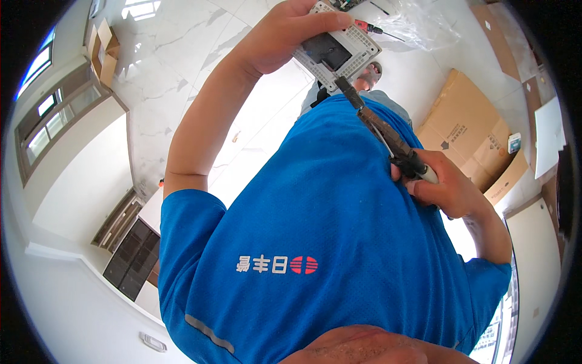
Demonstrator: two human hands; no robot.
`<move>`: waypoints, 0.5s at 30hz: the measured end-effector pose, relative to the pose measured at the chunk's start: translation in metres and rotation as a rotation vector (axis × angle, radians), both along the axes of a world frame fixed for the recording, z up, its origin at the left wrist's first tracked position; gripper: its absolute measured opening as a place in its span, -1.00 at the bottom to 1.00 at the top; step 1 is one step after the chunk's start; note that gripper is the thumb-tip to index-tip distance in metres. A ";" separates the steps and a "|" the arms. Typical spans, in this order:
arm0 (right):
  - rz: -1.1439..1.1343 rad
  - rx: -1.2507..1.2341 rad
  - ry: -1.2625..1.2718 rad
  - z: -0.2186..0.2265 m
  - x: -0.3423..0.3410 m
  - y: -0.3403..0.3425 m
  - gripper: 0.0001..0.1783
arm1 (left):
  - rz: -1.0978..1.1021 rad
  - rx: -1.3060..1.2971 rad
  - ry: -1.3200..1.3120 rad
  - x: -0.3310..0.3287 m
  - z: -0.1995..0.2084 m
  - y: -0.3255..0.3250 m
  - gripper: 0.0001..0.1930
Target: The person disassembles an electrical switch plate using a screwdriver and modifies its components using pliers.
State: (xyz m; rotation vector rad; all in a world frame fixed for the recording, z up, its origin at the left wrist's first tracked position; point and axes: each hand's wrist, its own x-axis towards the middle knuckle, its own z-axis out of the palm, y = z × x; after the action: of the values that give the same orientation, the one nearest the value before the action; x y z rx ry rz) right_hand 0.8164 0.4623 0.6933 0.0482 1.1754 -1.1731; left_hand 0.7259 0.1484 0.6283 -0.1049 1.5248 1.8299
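My left hand (297, 31) grips a white rectangular panel (371, 46), its thumb across the top edge. Grid-like slots run along the panel's borders, and a black square recess (330, 51) sits in its middle. Lower down on the right, my right hand (441, 182) is closed around a long, dark, worn hand tool (388, 136) with a black grip and a whitish end. I cannot make out the tool's exact kind. Its narrow tip points up and left, reaching the panel's lower edge; whether it touches is unclear. The fingers partly hide the grip.
Beyond the panel, a red and black screwdriver (371, 28) lies near crumpled clear plastic wrap (424, 27). Large flattened cardboard (464, 121) is on the right, with a small white and blue box (514, 143) beside it. An open carton (104, 54) stands far left. My foot (370, 76) shows below the panel.
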 end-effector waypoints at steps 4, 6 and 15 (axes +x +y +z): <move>-0.041 -0.035 0.181 -0.009 0.014 0.003 -0.78 | 0.032 -0.190 -0.067 0.003 0.017 0.012 -0.75; -0.031 -0.076 0.362 -0.012 0.016 0.004 -0.79 | 0.038 -0.210 -0.079 0.004 0.021 0.013 -0.74; 0.044 0.024 0.569 -0.004 0.000 0.001 -0.76 | 0.073 -0.220 -0.197 -0.004 0.016 -0.002 -0.63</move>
State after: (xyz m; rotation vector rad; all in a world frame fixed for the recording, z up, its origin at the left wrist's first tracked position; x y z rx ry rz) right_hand 0.8163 0.4629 0.6889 -0.3103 1.6780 -1.1683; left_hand 0.7224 0.1463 0.6440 -0.4374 1.5933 1.6475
